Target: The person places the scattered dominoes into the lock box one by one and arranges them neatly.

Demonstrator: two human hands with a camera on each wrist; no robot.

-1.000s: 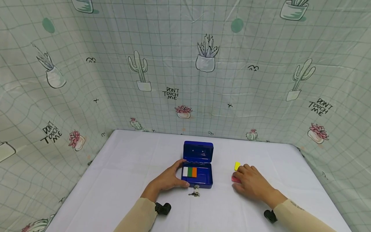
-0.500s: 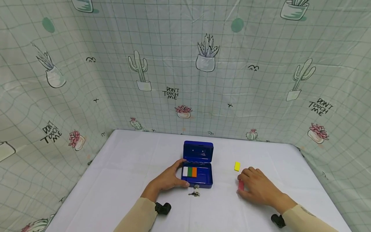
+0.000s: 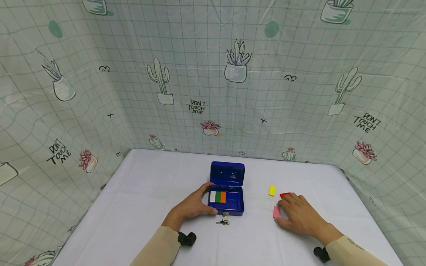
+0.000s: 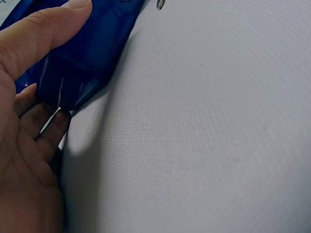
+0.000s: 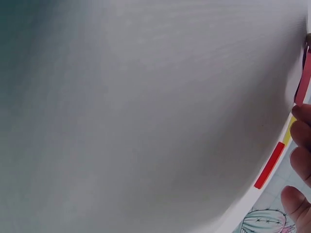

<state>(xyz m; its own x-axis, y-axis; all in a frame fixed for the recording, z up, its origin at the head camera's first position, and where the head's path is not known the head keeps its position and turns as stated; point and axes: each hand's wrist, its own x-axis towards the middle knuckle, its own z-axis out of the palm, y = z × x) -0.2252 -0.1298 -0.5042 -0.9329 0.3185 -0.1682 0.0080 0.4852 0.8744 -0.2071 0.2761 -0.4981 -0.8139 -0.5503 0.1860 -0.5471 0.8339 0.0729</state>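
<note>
A small blue cash box [image 3: 235,202] stands with its lid [image 3: 227,173] raised. White [image 3: 212,197], green [image 3: 217,197] and orange [image 3: 223,197] blocks lie side by side at the left inside it. My left hand [image 3: 192,205] grips the box's left side, thumb at the front corner and fingers toward the back. The left wrist view shows the thumb [image 4: 48,30] over the blue wall. To the right of the box, my right hand [image 3: 301,215] pinches a pink block [image 3: 276,212] between thumb and index finger, at the table. Its other fingers lie near a red block [image 3: 284,195], partly covered.
A yellow block [image 3: 272,190] lies on the white-covered table [image 3: 159,177], behind the pink one. Keys [image 3: 223,222] hang from the lock at the front of the box. Patterned cloth [image 3: 186,81] rises behind the table and at both sides.
My right hand has shifted right with the pink block and turned it from crosswise to lengthwise. The yellow block is fully uncovered and the red block shows. My left hand stays put.
</note>
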